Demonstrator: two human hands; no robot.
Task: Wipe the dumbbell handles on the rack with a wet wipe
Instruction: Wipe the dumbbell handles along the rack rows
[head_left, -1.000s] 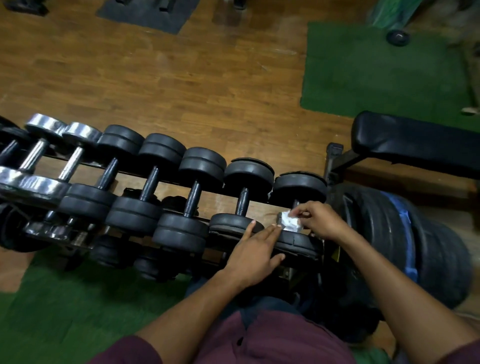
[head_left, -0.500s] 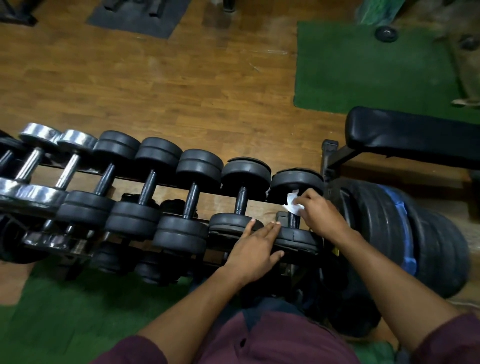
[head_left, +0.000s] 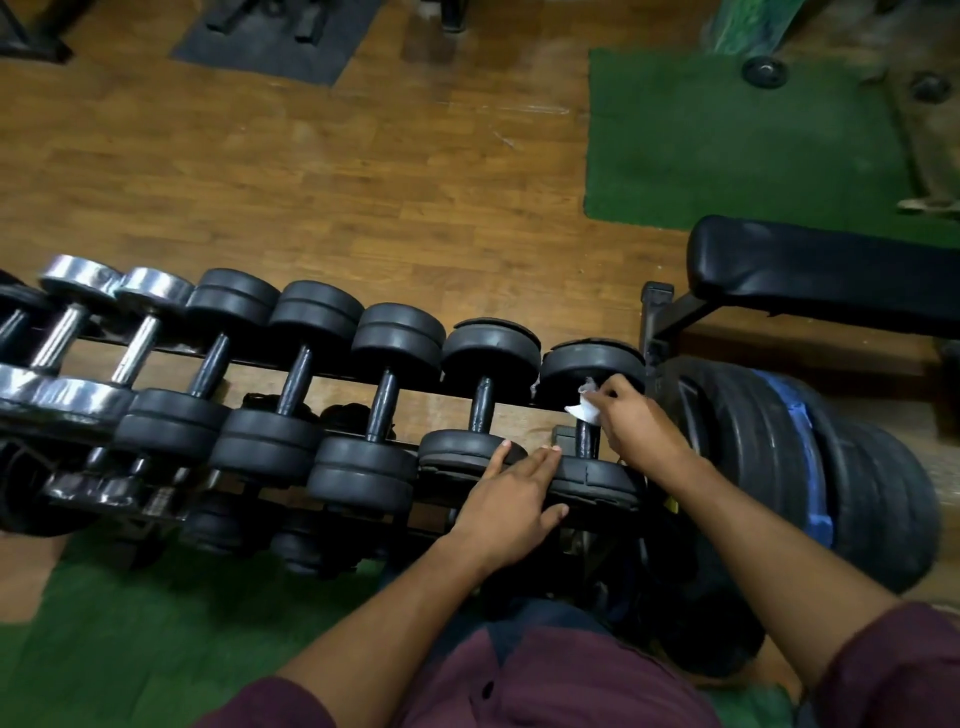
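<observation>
Right hand (head_left: 631, 415) slid wet wipe (head_left: 584, 409) up handle (head_left: 588, 441), axis front-to-back, fingers clamping wipe, left hand (head_left: 511, 499) flat, spread.

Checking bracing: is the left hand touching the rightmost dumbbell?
Touching. The head view shows the left hand lying flat on the near weight of the rightmost dumbbell.

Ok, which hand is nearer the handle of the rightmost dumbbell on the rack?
Right. The right hand presses the wet wipe against the top of that handle; the left hand lies flat on the near-side weight heads, below and left of it.
</observation>
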